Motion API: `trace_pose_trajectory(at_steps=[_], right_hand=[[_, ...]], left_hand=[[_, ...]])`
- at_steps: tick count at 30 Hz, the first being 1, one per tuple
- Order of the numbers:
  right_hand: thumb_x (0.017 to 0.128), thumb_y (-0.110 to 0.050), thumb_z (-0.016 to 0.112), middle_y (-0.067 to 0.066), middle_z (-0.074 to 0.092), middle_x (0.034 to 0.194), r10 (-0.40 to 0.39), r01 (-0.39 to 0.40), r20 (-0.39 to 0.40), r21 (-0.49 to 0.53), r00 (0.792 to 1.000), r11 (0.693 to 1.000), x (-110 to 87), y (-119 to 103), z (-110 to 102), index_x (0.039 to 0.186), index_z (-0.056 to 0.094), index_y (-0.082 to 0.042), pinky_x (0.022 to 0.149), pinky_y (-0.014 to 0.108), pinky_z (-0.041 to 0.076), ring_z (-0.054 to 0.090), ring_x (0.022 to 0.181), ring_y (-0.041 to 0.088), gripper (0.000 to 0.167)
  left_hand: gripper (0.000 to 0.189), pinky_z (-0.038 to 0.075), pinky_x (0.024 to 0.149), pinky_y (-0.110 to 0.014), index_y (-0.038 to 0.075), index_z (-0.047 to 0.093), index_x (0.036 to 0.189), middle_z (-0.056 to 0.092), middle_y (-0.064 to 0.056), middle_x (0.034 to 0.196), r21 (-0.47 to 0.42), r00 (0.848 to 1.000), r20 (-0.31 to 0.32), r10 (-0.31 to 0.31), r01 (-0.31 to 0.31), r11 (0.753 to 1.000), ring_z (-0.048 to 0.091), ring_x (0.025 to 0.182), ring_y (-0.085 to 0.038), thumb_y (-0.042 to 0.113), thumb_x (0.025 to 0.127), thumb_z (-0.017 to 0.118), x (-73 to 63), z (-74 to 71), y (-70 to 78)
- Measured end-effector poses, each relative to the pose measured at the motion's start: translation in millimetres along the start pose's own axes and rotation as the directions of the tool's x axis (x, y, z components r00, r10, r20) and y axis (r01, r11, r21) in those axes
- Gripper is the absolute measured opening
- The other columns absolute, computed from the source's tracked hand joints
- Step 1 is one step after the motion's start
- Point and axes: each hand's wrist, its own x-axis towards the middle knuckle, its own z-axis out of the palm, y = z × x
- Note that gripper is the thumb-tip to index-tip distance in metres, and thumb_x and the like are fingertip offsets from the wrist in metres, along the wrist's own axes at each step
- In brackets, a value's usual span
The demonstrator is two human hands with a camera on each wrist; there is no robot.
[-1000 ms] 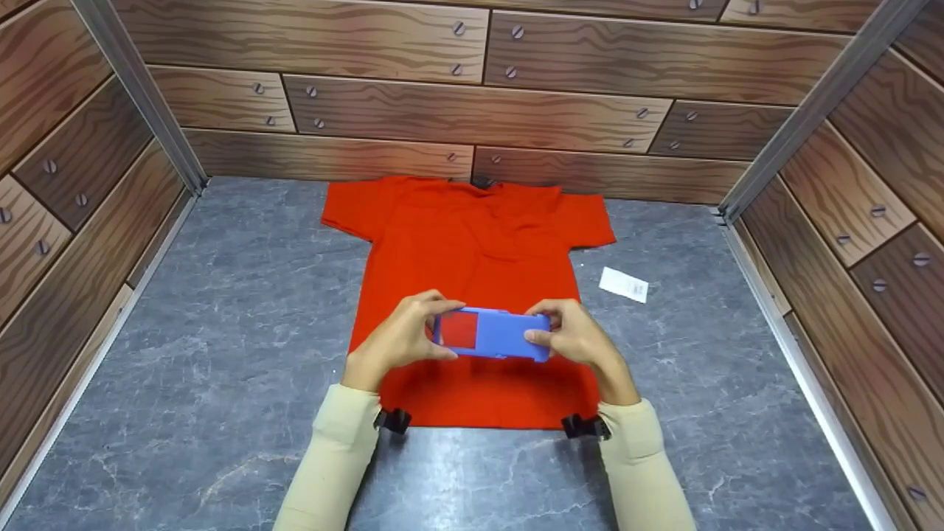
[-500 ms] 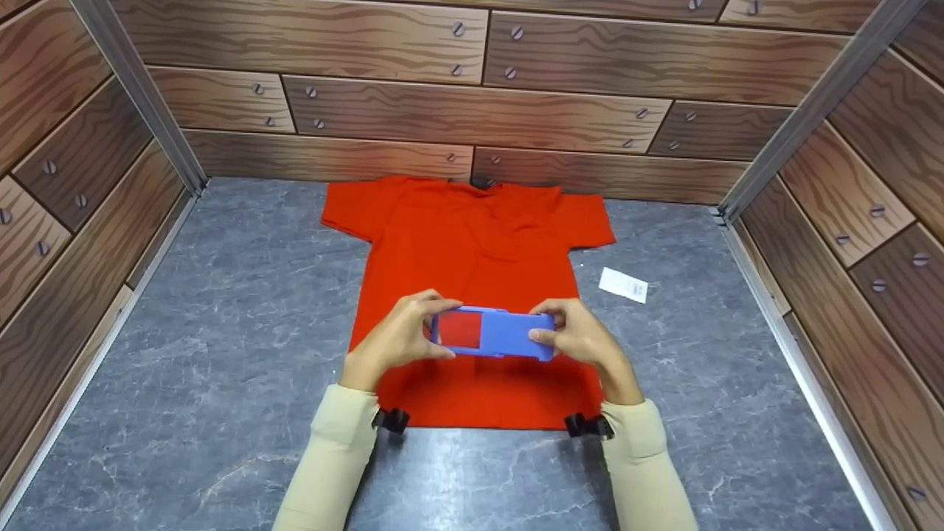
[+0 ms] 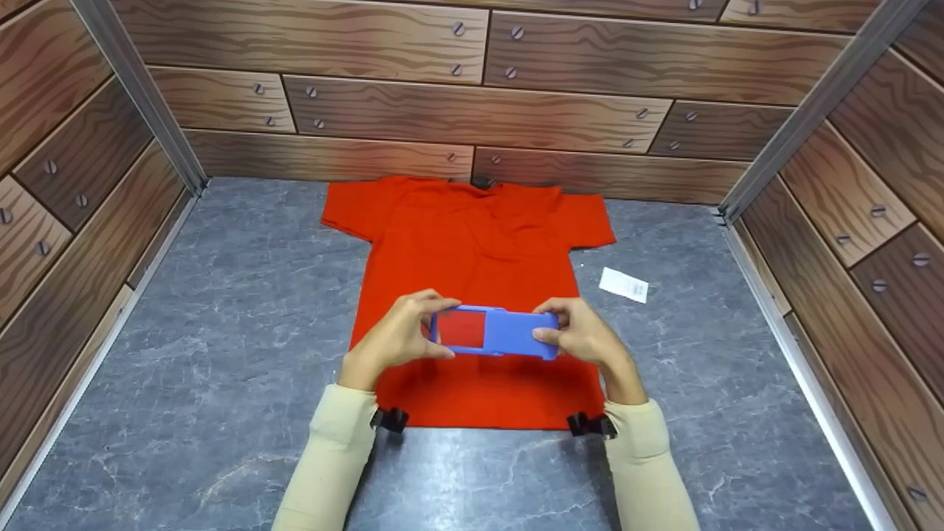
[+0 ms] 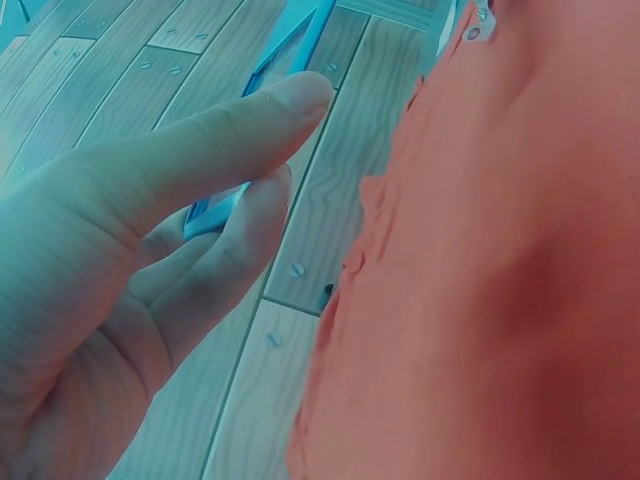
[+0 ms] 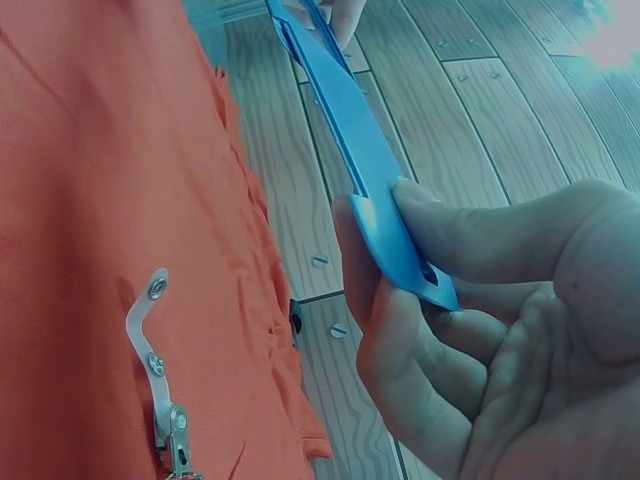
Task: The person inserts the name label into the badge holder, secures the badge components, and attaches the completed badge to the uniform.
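Observation:
In the head view, a blue plastic ID card holder (image 3: pixel 509 333) is held level between both hands over a red T-shirt (image 3: pixel 472 254). Its left part is a frame with a see-through window; its right part is a solid panel. My left hand (image 3: pixel 402 335) pinches the frame's left end, thumb on the near edge and fingers on the far edge. At the other end, the thumb of my right hand (image 3: pixel 582 335) lies on the panel with the fingers beneath. A strap with snaps and a metal clip (image 5: pixel 157 362) shows against the shirt in the right wrist view.
A small white paper slip (image 3: pixel 624 285) lies right of the shirt on the grey marbled surface (image 3: pixel 243 310). Wood-patterned walls (image 3: pixel 472 110) enclose the back and both sides, with metal rails (image 3: pixel 136 88) at the corners.
My right hand has drawn the solid panel a little to the right, and the see-through window has grown wider. My left hand has shifted very slightly left with the frame.

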Motion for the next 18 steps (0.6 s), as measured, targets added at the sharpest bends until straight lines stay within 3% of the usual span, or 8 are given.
trace_pose_trajectory(at_steps=[3, 8, 18], right_hand=[[0.090, 0.001, 0.075, 0.024, 0.071, 0.095, -0.009, 0.009, 0.004, 0.012, 1.000, 1.000, -0.5, -0.9, -1.0, 0.115, 0.070, 0.007, 0.056, 0.025, 0.050, 0.060, 0.067, 0.018, 0.026], [0.090, 0.002, 0.075, 0.024, 0.070, 0.094, -0.019, 0.019, -0.004, -0.004, 1.000, 1.000, -0.5, 0.1, -1.1, 0.114, 0.070, 0.008, 0.056, 0.027, 0.052, 0.060, 0.067, 0.019, 0.025], [0.090, 0.002, 0.075, 0.025, 0.071, 0.096, -0.010, 0.010, -0.013, 0.001, 1.000, 1.000, -0.9, 0.0, -2.2, 0.114, 0.071, 0.007, 0.058, 0.028, 0.054, 0.062, 0.070, 0.021, 0.025]], left_hand=[[0.068, 0.057, 0.070, -0.022, 0.011, 0.066, 0.137, 0.067, -0.013, 0.109, -0.003, 1.000, 0.000, 0.001, -0.001, 1.000, 0.063, 0.072, -0.009, 0.016, 0.075, 0.094, -0.1, -0.3, 0.4], [0.067, 0.057, 0.071, -0.022, 0.012, 0.067, 0.137, 0.067, -0.014, 0.111, 0.017, 1.000, -0.005, 0.005, -0.004, 1.000, 0.063, 0.072, -0.010, 0.017, 0.076, 0.093, -0.4, -0.7, 0.8], [0.067, 0.058, 0.072, -0.022, 0.012, 0.067, 0.136, 0.065, -0.003, 0.107, 0.037, 1.000, -0.013, -0.003, 0.003, 0.999, 0.063, 0.071, -0.008, 0.020, 0.075, 0.094, -0.6, -1.4, 1.9]])
